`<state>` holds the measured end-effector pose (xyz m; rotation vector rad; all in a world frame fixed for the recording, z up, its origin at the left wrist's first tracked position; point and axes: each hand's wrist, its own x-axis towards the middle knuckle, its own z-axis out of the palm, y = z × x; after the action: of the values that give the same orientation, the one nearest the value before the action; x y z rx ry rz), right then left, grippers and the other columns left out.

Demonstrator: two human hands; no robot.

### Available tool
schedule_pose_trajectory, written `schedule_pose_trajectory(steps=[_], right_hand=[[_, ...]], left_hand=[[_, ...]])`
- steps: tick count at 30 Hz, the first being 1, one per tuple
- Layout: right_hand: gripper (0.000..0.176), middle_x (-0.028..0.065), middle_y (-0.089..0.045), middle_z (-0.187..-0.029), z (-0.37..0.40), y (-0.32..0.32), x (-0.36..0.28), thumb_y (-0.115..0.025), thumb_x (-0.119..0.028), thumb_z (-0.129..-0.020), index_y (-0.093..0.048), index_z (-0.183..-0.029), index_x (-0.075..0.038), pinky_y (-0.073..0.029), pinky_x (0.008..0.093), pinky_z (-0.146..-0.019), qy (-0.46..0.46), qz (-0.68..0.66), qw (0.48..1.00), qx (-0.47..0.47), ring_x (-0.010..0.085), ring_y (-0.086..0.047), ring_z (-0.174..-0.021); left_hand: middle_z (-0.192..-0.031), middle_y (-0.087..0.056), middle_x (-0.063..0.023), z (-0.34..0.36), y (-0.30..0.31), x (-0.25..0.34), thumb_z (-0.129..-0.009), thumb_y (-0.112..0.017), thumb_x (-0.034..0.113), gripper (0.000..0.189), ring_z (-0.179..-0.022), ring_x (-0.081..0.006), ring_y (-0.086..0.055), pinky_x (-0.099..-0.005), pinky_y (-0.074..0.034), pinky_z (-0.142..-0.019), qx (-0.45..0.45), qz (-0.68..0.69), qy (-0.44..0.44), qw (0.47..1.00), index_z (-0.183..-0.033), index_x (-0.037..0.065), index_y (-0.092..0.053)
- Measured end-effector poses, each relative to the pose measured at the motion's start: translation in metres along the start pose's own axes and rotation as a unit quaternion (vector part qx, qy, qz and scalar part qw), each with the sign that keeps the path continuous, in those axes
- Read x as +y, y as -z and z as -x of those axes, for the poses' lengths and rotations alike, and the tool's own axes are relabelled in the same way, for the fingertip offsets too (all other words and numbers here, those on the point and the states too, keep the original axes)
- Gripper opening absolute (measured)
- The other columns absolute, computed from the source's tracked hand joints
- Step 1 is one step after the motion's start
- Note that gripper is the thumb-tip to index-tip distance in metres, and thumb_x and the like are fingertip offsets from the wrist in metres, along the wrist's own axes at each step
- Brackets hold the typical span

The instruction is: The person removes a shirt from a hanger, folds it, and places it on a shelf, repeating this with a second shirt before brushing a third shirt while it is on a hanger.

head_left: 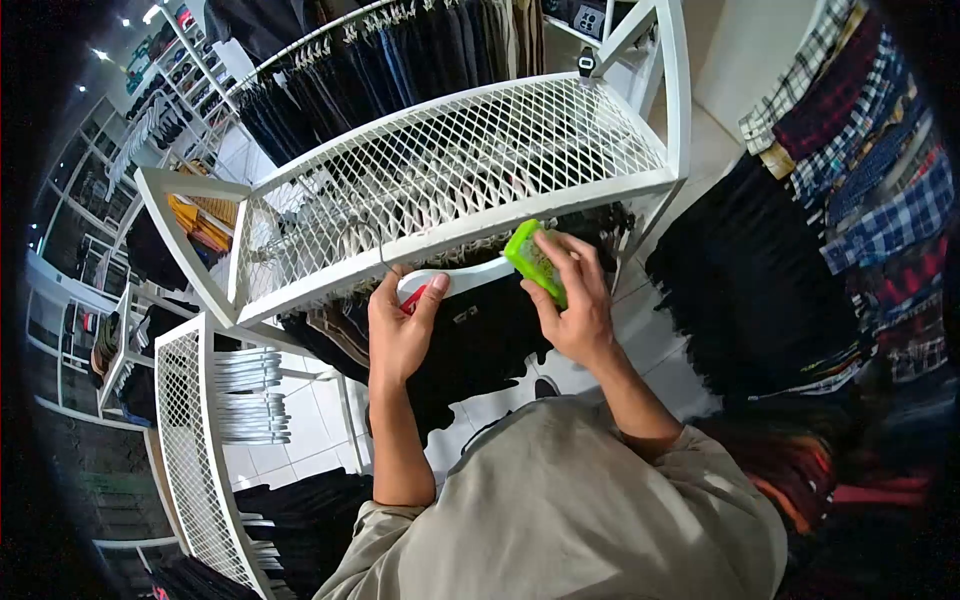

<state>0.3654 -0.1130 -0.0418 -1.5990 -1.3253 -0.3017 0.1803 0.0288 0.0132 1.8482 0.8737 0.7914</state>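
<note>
A white clothes hanger (pixel 470 276) with a thin metal hook hangs at the front rail of the mesh-topped rack. My left hand (pixel 402 325) is closed on its left part, thumb on top, and a small red piece (pixel 413 298) shows beside the fingers. In my right hand (pixel 578 300) is a bright green brush-like block (pixel 532 258) with a greyish, rough-looking face. Fingers and thumb grip the block by its sides, at the right end of the hanger. Dark clothing (pixel 470 340) hangs below the hanger, between my hands.
The white mesh rack (pixel 420 235) holds a row of hung clothes underneath, and a watch (pixel 586 63) is strapped near its right end. Dark trousers (pixel 390 60) hang behind. Plaid shirts (pixel 890 210) and black garments (pixel 760 280) are on the right. White hangers (pixel 250 395) hang at lower left.
</note>
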Motion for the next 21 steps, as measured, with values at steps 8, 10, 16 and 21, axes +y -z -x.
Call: schedule_pose_trajectory(steps=[8,10,16,21], right_hand=[[0.059,0.0218,-0.052,-0.132,0.061,-0.012,0.024,-0.068,-0.018,-0.096,-0.044,-0.149,-0.008,-0.046,0.0482,-0.099,-0.227,0.153,0.952,0.135,0.0389,-0.052,-0.123],[0.059,0.0202,-0.053,-0.131,0.067,-0.009,-0.018,-0.07,-0.019,-0.096,-0.045,-0.148,-0.008,-0.046,0.0463,-0.098,-0.237,0.064,0.955,0.167,0.0375,-0.053,-0.122],[0.064,0.0216,-0.053,-0.134,0.073,-0.057,-0.138,-0.078,-0.011,-0.088,-0.05,-0.145,-0.005,-0.047,0.0447,-0.099,-0.008,0.025,0.999,0.046,0.0362,-0.055,-0.119],[0.064,0.0233,-0.053,-0.131,0.072,-0.082,-0.094,-0.073,-0.016,-0.092,-0.045,-0.149,-0.006,-0.044,0.0489,-0.1,-0.059,0.124,0.982,0.133,0.0402,-0.052,-0.122]], left_hand=[[-0.072,-0.062,-0.0005,0.048,0.085,-0.037,-0.094,-0.076,0.027,0.031,-0.065,-0.007,-0.052,-0.0237,-0.042,-0.059,0.031,0.069,0.062,0.995,-0.092,-0.001,-0.064],[-0.07,-0.061,0.0001,0.055,0.099,-0.055,-0.094,-0.076,0.027,0.03,-0.063,-0.0065,-0.051,-0.0238,-0.042,-0.057,0.038,0.07,0.035,0.996,-0.088,0.0,-0.064],[-0.069,-0.057,0.0022,0.078,0.12,-0.074,-0.095,-0.074,0.032,0.031,-0.058,-0.0054,-0.05,-0.0223,-0.039,-0.052,0.011,0.075,0.022,0.997,-0.089,0.005,-0.062],[-0.068,-0.059,0.0015,0.094,0.156,-0.088,-0.095,-0.075,0.03,0.029,-0.058,-0.0052,-0.05,-0.0228,-0.038,-0.052,0.046,0.116,0.052,0.991,-0.09,0.003,-0.064]])
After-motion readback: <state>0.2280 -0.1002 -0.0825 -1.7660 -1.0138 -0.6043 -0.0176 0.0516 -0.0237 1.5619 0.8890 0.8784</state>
